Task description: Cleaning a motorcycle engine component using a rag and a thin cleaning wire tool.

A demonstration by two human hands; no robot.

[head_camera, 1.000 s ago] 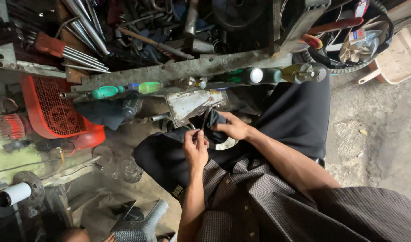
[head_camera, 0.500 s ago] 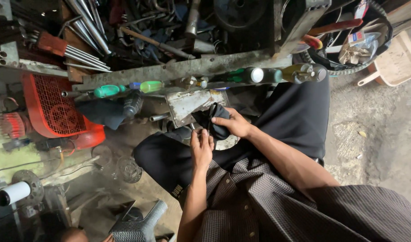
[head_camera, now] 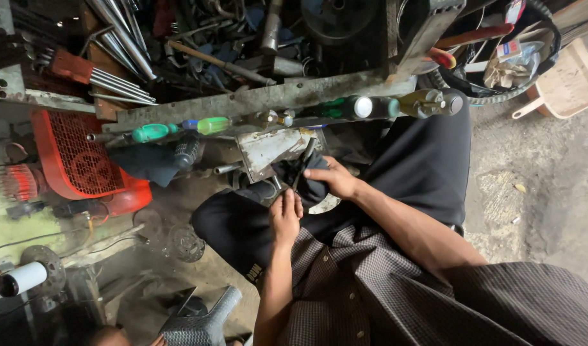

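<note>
Centrally, mid-frame: both hands meet over a dark cloth (head_camera: pixel 310 186) bunched on the person's lap, just below a dented grey metal plate (head_camera: pixel 268 150). Right hand (head_camera: pixel 335 179) comes in from the right, fingers curled and closed on the cloth's upper edge. Left hand (head_camera: pixel 285 218) comes up from below, fingers bent, tips pressed to the cloth's lower left side; whether it pinches something small there, cannot tell. A thin dark tool or rod (head_camera: pixel 305 157) pokes up from the cloth across the plate's right corner; its lower end is hidden in the folds.

Above the plate, a long grey steel beam (head_camera: pixel 255 99) runs left to right across the upper frame. Along its lower edge: green-handled screwdrivers (head_camera: pixel 178 129) at left, dark bottles (head_camera: pixel 396 106) at right. Upper left: bundle of bright steel rods (head_camera: pixel 117 29). Left edge: red grilled machine housing (head_camera: pixel 76 160). Upper right: black tyre rim (head_camera: pixel 499 90) holding scraps, beige dustpan (head_camera: pixel 563 83) beside it. Lower left: white roll (head_camera: pixel 21 279) on a spindle. Bottom centre: grey patterned boot (head_camera: pixel 201 323).
</note>
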